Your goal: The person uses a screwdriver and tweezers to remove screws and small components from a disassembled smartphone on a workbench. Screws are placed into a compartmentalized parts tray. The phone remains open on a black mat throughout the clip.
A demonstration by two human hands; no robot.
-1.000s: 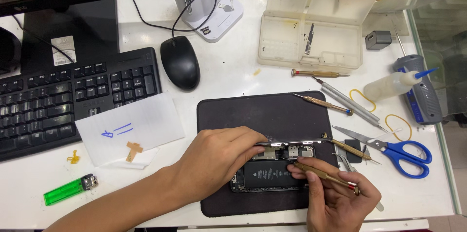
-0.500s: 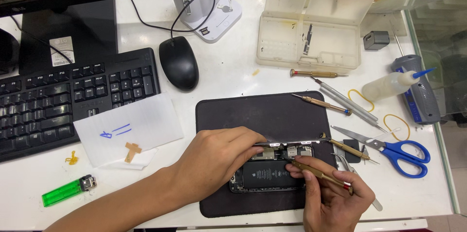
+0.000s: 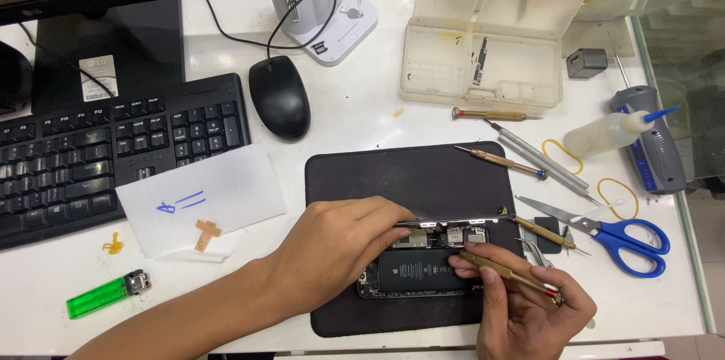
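Down at the near edge of the dark rectangular work mat [image 3: 377, 171], the right hand [image 3: 529, 307] has its fingers pinched together around a slim brass-coloured screwdriver [image 3: 507, 275], whose tip rests at the upper part of an opened black smartphone [image 3: 423, 269]. The left hand [image 3: 340, 250] lies over the phone's left end, fingers curled onto its top edge and closed on it, steadying the body. That phone lies flat on the mat's lower right part, its black battery bared, small metal shields and connectors showing above it, and its thin screen panel lifted along the far side. Off the mat's right edge lie blue-handled scissors [image 3: 627, 235], another brass screwdriver [image 3: 544, 231] and two yellow rubber bands, crowding that side. Beyond the mat's far right corner sit more slim drivers, a clear squeeze bottle [image 3: 604, 133] and a cream plastic parts box [image 3: 483, 65]. Left of the mat lies a white paper sheet [image 3: 204, 194], with a green lighter [image 3: 106, 296] nearer the table front; the mat's upper half is bare.
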